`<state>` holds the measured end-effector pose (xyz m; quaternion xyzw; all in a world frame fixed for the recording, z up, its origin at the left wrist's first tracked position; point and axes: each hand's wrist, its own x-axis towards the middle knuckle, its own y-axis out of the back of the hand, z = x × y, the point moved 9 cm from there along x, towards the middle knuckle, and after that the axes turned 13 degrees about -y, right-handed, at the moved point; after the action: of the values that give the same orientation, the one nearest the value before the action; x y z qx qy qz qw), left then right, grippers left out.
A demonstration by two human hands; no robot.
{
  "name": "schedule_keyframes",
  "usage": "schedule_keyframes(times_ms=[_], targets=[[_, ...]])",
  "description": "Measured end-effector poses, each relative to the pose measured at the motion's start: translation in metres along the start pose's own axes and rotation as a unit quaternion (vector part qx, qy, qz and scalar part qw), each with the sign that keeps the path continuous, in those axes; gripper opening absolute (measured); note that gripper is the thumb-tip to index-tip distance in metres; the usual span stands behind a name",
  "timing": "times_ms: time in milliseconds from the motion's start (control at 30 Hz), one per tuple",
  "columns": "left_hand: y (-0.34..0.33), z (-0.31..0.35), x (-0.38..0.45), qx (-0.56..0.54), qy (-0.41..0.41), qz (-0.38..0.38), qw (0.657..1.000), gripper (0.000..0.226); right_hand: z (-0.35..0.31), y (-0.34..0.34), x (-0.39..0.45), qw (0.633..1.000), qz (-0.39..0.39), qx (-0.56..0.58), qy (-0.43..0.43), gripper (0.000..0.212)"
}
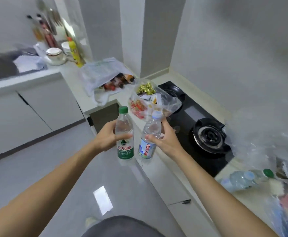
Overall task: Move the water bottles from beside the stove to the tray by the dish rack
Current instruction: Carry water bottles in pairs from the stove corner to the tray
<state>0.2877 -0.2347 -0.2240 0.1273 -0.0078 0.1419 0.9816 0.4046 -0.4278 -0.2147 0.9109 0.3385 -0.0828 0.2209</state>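
The pale L-shaped stone desk (pixel 74 72) runs from the black glass gas stove (pixel 199 120) at right toward the blurred sink corner at far left, where a white ceramic bowl (pixel 54 55) and a yellow squeeze bottle (pixel 74 53) stand; no tray is clear there. Clear plastic snack bags (pixel 150 98) crowd the desk between. More clear water bottles (pixel 242 180) lie beside the stove, not yet moved. Over the grey floor, the left hand (pixel 105 137) is wrapped around the clear green-capped water bottle (pixel 124 134), and the right hand (pixel 165 139) is clamped on the smaller clear white-capped water bottle (pixel 150 135). Both grips sit high on thin walls, so I judge a squeeze could let one slip, or a swing could snag the bags.
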Motion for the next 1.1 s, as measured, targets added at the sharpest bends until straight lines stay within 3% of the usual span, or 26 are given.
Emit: schedule_keyframes(times_ms=[100, 333, 500, 733, 967, 1100], targets=[[0.09, -0.01, -0.024, 0.012, -0.001, 0.056, 0.998, 0.06, -0.054, -0.077, 0.019, 0.998, -0.045, -0.014, 0.036, 0.062], [0.28, -0.024, -0.095, 0.026, 0.005, 0.147, 0.989, 0.044, -0.177, -0.261, 0.057, 0.982, -0.12, -0.054, 0.134, 0.056], [0.405, -0.036, -0.168, 0.045, 0.02, 0.254, 0.966, 0.049, -0.256, -0.397, 0.072, 0.958, -0.211, -0.079, 0.176, 0.057], [0.545, -0.063, -0.268, 0.073, 0.047, 0.418, 0.904, 0.038, -0.328, -0.579, 0.093, 0.909, -0.345, -0.082, 0.217, 0.058], [0.665, -0.098, -0.314, 0.094, 0.089, 0.495, 0.859, 0.045, -0.389, -0.743, 0.13, 0.849, -0.453, -0.097, 0.255, 0.053], [0.729, -0.112, -0.344, 0.076, 0.123, 0.573, 0.806, 0.043, -0.437, -0.826, 0.147, 0.81, -0.512, -0.105, 0.267, 0.045]])
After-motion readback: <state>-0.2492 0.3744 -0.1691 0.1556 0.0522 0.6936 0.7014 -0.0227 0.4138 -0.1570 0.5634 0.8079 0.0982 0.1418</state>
